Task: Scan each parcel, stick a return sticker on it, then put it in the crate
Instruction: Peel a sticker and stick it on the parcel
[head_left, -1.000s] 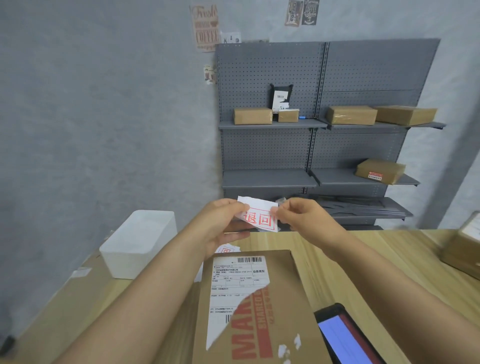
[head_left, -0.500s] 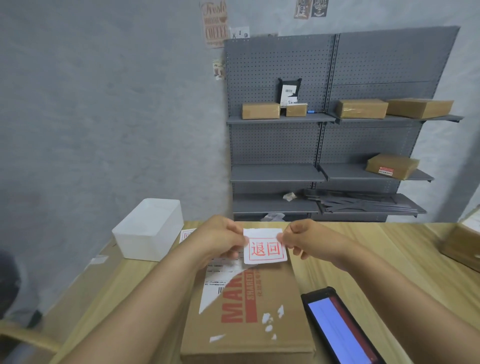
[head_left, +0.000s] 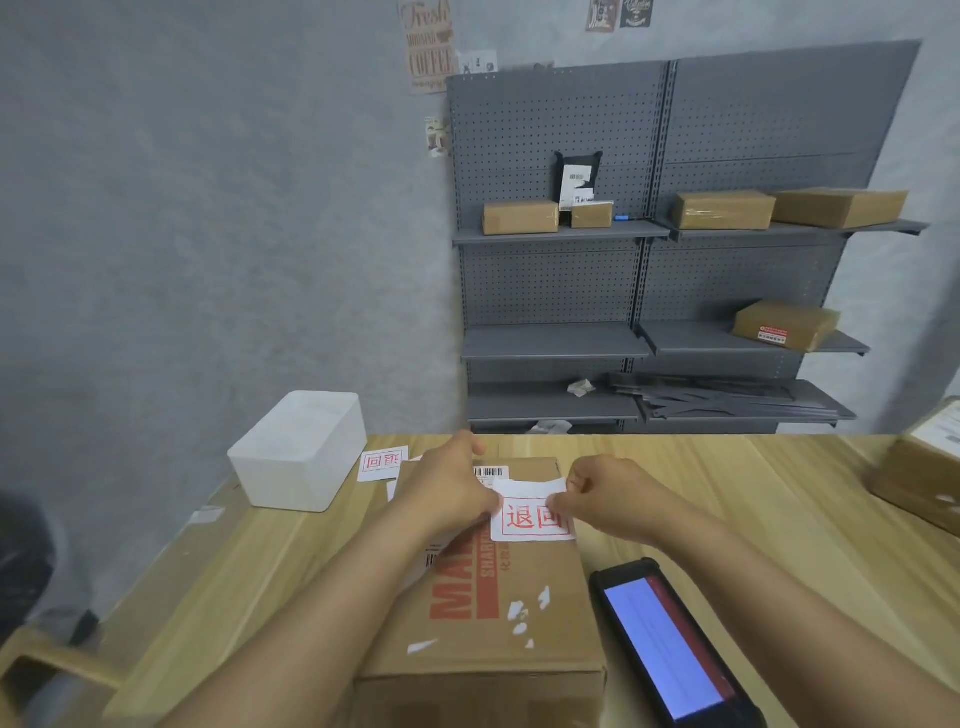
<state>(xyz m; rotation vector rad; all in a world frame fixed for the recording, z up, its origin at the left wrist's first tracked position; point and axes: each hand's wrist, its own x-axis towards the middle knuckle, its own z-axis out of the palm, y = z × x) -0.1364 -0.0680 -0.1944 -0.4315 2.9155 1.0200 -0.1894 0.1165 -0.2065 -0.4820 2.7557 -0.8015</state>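
Parcel (head_left: 498, 582) lying flat on the wooden table (head_left: 753, 499), long side running away from the camera, printed top face up, old shipping label partly covered by the left forearm. Return sticker (head_left: 530, 512) held low over the far half of that top face, red characters upward; whether already touching the cardboard, hard to say. Left hand (head_left: 447, 493) pinching the sticker's left edge between thumb and fingers, right hand (head_left: 608, 499) pinching the right edge with fingers curled in. Scanner (head_left: 670, 644) resting just beside the parcel on the right, screen lit, so scanning of this parcel probably finished. Sticking step in progress, not yet pressed down. Still to come: smoothing the sticker flat, then moving the parcel into the crate. White bin (head_left: 301, 452) at the far left of the table, possibly that crate, though small for this parcel. Spare sticker (head_left: 383, 462) lying next to the bin. Another box (head_left: 919, 478) at the table's right edge, apparently waiting its turn.
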